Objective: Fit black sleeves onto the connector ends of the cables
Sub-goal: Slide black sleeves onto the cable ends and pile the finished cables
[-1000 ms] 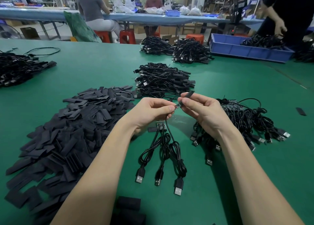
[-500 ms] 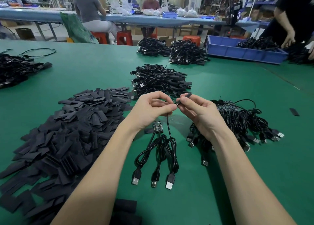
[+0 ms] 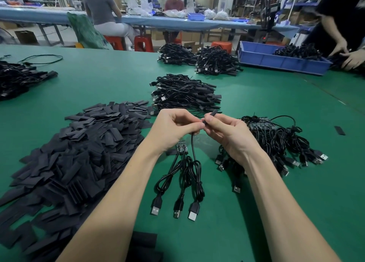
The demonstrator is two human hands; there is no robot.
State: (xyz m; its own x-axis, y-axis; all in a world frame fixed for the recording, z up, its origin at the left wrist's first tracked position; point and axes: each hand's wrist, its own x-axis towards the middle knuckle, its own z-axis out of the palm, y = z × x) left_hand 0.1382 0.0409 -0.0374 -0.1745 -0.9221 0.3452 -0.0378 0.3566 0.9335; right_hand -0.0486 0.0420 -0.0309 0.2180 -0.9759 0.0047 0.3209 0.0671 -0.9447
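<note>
1. At the centre of the frame the left hand (image 3: 173,129) has its fingers curled, pinching the upper end of a thin black cable (image 3: 194,153) that hangs down to a silver-tipped USB plug (image 3: 194,212) on the green tabletop (image 3: 276,212).
2. The right hand (image 3: 227,135) pinches a short black tubular sleeve (image 3: 211,114) between thumb and fingers; the sleeve angles up and right, its lower end meeting the left fingertips.
3. Two more black cables (image 3: 177,174) lie just left of the held one.
4. A large heap of flat black sleeves (image 3: 75,147) fills the left of the frame.
5. A bundle of black USB cables (image 3: 276,141) lies right of the hands; another pile of black cables (image 3: 183,93) lies above them.
</note>
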